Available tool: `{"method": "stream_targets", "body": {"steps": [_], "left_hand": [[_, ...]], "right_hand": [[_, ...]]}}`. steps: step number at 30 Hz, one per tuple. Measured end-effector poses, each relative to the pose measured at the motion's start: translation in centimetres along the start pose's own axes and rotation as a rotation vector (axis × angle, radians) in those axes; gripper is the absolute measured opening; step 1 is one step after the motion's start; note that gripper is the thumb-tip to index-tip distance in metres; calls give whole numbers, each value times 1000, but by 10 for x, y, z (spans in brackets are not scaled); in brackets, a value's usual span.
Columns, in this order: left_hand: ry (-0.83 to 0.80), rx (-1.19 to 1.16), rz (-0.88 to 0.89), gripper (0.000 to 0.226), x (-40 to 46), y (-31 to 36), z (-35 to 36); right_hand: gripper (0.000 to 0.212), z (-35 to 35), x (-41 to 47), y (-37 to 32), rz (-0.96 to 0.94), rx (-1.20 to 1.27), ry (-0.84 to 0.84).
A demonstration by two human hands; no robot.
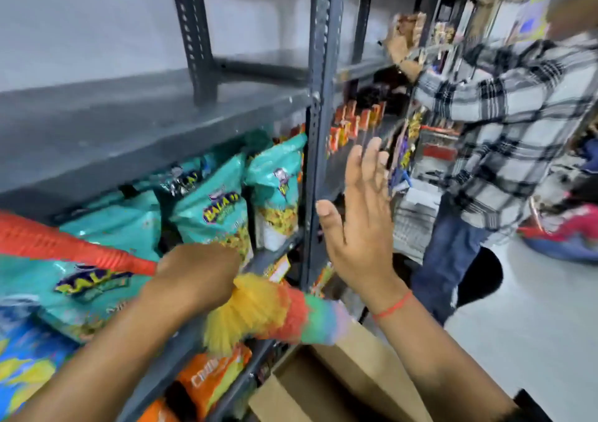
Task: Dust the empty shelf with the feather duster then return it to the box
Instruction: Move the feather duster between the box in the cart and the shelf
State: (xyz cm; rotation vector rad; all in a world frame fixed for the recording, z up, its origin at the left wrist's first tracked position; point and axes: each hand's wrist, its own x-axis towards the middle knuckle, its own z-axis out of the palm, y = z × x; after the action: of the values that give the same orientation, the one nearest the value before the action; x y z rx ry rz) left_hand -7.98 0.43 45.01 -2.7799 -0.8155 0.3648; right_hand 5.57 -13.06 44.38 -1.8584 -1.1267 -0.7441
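My left hand (197, 276) is closed around the feather duster (278, 311), between its red handle (64, 247), which sticks out to the left, and its rainbow head, which points right and down. The head hangs just above the open cardboard box (326, 386) at the bottom of the view. My right hand (359, 227) is raised with fingers spread, holding nothing, in front of the shelf's grey upright post (318, 98). The empty grey shelf (129, 124) runs across the upper left, above my hands.
Teal snack bags (213, 208) fill the shelf below the empty one, with orange packets (210, 379) lower down. A person in a plaid shirt (504, 124) stands to the right, reaching into the neighbouring rack. Pale floor (534, 340) lies at the lower right.
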Motion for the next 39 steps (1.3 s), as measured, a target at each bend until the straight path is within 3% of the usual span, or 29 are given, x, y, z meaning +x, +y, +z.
{"method": "stream_targets", "body": {"steps": [7, 17, 23, 29, 34, 39], "left_hand": [[-308, -52, 38, 33, 64, 71, 136], [-479, -193, -77, 33, 132, 157, 298], [-533, -183, -86, 28, 169, 175, 367], [-574, -163, -96, 30, 187, 183, 415], [-432, -35, 22, 30, 185, 185, 440], [-408, 43, 83, 29, 182, 184, 452]], "right_hand": [[70, 59, -94, 65, 22, -181, -273], [72, 172, -290, 145, 206, -185, -841], [69, 209, -350, 161, 311, -182, -819], [69, 226, -388, 172, 317, -287, -937], [66, 228, -404, 177, 289, -369, -938], [65, 223, -408, 183, 285, -426, -936]]}}
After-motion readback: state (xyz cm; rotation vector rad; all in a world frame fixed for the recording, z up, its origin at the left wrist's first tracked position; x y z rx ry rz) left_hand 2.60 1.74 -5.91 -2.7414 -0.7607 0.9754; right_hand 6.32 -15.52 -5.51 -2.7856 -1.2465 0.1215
